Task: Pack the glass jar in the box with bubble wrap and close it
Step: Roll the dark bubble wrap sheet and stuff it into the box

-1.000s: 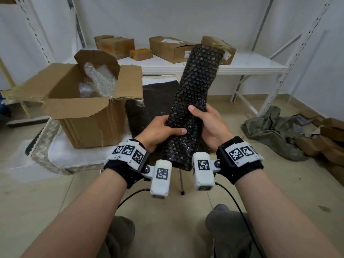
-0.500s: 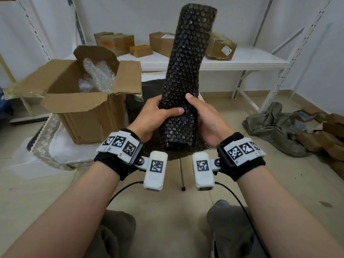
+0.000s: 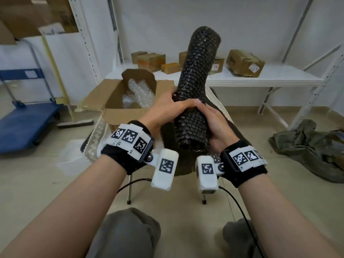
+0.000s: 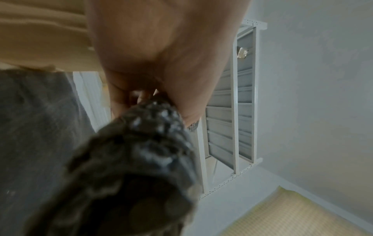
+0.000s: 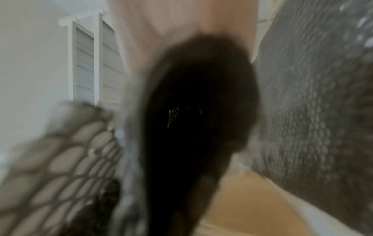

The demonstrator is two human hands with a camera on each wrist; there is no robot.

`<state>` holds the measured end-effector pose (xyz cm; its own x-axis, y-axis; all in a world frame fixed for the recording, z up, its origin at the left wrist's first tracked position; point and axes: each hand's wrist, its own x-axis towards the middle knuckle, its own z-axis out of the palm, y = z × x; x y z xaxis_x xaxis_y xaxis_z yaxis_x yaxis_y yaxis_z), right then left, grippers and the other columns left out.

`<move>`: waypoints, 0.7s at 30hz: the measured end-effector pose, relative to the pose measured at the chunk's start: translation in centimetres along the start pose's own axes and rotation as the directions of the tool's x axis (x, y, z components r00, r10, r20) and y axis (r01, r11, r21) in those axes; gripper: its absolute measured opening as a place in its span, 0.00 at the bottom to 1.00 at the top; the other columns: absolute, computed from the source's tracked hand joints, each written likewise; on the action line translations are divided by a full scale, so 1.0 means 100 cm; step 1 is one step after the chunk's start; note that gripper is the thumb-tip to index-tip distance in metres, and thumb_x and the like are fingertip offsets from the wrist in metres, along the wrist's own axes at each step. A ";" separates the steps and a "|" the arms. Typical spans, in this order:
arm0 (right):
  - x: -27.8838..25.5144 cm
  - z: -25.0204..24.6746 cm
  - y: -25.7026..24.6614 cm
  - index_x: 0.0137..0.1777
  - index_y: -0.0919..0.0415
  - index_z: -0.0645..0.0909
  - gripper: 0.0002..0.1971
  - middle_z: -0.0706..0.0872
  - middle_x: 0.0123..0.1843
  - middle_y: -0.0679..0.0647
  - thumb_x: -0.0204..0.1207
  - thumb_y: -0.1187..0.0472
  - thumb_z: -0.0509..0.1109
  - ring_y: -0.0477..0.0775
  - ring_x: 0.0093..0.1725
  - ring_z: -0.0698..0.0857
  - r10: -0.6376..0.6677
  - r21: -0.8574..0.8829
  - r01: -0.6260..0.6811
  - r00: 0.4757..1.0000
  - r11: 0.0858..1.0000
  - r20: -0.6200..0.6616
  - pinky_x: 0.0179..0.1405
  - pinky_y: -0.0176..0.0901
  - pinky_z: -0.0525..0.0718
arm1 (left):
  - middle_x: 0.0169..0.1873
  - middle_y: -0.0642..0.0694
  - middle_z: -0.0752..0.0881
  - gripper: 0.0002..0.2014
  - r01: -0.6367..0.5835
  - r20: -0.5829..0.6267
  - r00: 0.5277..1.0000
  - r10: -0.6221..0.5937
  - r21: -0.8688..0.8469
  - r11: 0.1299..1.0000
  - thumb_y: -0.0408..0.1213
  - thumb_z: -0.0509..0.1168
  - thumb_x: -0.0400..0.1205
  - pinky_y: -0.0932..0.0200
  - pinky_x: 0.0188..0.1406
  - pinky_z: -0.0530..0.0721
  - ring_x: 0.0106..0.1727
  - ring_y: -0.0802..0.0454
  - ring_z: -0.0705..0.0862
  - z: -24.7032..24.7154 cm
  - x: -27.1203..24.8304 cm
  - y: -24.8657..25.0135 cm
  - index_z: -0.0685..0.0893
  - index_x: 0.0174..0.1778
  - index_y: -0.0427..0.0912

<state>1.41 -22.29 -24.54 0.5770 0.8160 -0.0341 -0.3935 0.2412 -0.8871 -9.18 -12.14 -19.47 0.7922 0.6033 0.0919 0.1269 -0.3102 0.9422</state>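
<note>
A long roll of black bubble wrap stands nearly upright in front of me. My left hand grips its middle from the left, thumb laid across the front. My right hand cups its lower part from the right, fingers curled round it. The roll's open lower end fills the blurred left wrist view, and the black bubble wrap also blocks the blurred right wrist view. Whether the jar is inside the roll is hidden. The open cardboard box sits behind my left hand, with clear bubble wrap inside.
A white shelf behind holds several small cardboard boxes. A blue cart stands at the left. A crumpled olive cloth lies on the floor at the right. The box rests on a small cloth-covered table.
Both hands have lifted the black roll higher and stood it more upright. My view has tilted up and to the left, which brings the blue cart into sight.
</note>
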 end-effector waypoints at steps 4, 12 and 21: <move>0.006 0.041 -0.014 0.68 0.65 0.80 0.18 0.88 0.63 0.65 0.82 0.57 0.69 0.63 0.64 0.87 -0.032 -0.063 0.035 0.998 0.997 0.047 0.67 0.59 0.83 | 0.59 0.49 0.86 0.23 -0.037 -0.075 0.996 0.039 0.024 0.999 0.48 0.72 0.76 0.55 0.55 0.86 0.58 0.54 0.86 -0.043 -0.003 0.019 0.80 0.67 0.48; 0.039 0.127 -0.044 0.67 0.63 0.80 0.22 0.90 0.54 0.57 0.82 0.47 0.66 0.52 0.47 0.90 -0.009 -0.230 0.018 0.999 0.973 0.040 0.36 0.39 0.89 | 0.62 0.49 0.83 0.28 -0.063 -0.217 0.973 0.074 0.057 0.996 0.30 0.70 0.78 0.56 0.45 0.84 0.58 0.52 0.84 -0.130 0.008 0.053 0.73 0.74 0.47; 0.078 0.150 -0.020 0.72 0.68 0.73 0.21 0.86 0.55 0.64 0.84 0.58 0.66 0.55 0.49 0.84 -0.004 -0.616 0.028 0.999 0.787 0.039 0.49 0.41 0.83 | 0.69 0.44 0.80 0.35 -0.001 -0.289 0.953 0.093 0.303 0.953 0.28 0.70 0.76 0.40 0.52 0.89 0.65 0.41 0.81 -0.189 0.034 0.049 0.67 0.78 0.51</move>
<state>-4.06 -8.54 -16.15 0.5499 0.8351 -0.0122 0.1473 -0.1114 -0.9828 -17.12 2.33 -8.49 0.5941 0.7583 0.2684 0.3005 -0.5187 0.8004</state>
